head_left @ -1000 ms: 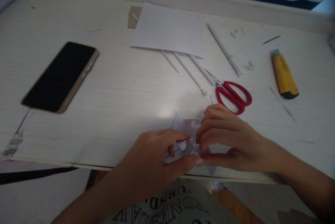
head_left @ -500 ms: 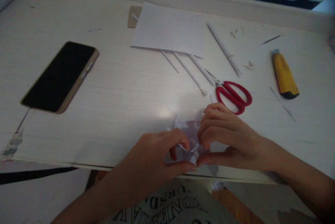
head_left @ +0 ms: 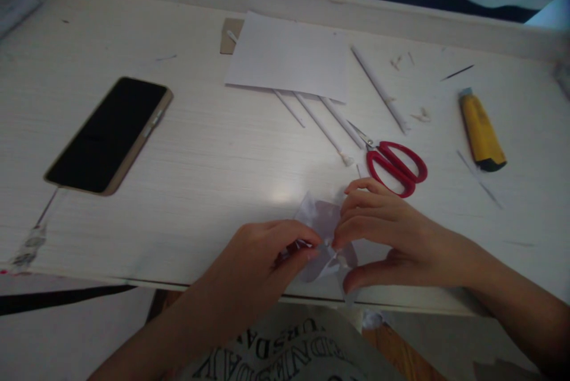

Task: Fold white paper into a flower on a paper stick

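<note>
A small crumpled piece of white paper (head_left: 321, 219) sits at the near edge of the white table (head_left: 214, 149). My left hand (head_left: 262, 262) pinches its left side with thumb and fingers closed. From the right, my right hand (head_left: 383, 232) grips the same piece, fingers curled over its top and thumb beneath. The fingertips of both hands meet over the paper and hide its middle.
Red-handled scissors (head_left: 394, 161) lie just beyond my right hand. Several rolled paper sticks (head_left: 325, 126) and a white sheet (head_left: 289, 57) lie farther back. A yellow utility knife (head_left: 481, 132) is at the right, a black phone (head_left: 111, 132) at the left.
The paper piece has been turned and pulled up a little between my fingers; my left thumb has closed onto it. The view has shifted slightly down.
</note>
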`<action>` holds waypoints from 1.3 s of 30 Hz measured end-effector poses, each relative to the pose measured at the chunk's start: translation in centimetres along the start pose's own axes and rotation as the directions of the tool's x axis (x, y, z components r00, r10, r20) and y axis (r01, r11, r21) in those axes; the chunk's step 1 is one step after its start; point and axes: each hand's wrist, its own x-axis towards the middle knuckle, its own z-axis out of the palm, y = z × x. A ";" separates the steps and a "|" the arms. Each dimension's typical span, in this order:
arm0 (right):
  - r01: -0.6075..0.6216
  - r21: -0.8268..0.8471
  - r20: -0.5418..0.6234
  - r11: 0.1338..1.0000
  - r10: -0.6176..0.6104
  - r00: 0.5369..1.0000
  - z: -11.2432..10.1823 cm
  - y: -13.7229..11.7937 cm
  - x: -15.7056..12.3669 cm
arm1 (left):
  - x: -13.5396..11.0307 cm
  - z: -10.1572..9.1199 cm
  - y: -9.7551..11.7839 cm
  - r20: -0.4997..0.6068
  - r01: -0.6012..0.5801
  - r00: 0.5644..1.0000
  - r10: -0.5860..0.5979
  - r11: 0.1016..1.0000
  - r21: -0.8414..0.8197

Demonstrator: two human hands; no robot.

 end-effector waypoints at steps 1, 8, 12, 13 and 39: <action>0.009 0.011 0.018 1.000 -0.009 1.000 -0.1 0.0 0.0 | 0.0 -0.2 0.1 0.004 0.002 1.000 -0.002 1.000 0.000; 0.054 0.085 0.134 0.995 -0.065 0.989 -0.7 -0.5 0.3 | 0.0 -2.4 0.0 0.051 -0.060 0.997 0.061 0.998 -0.032; 0.041 0.084 0.079 0.996 -0.048 0.996 0.0 -1.0 0.6 | 0.3 -3.8 0.4 0.042 -0.131 0.990 0.131 0.991 -0.005; 0.025 0.074 0.051 0.997 -0.029 0.998 0.2 -1.0 0.7 | 0.4 -4.2 0.5 0.044 -0.148 0.988 0.148 0.989 0.016; 0.014 -0.162 -0.343 0.987 -0.070 0.937 1.4 1.2 4.2 | 8.8 -10.1 3.3 0.361 -0.225 0.926 0.115 0.933 0.282</action>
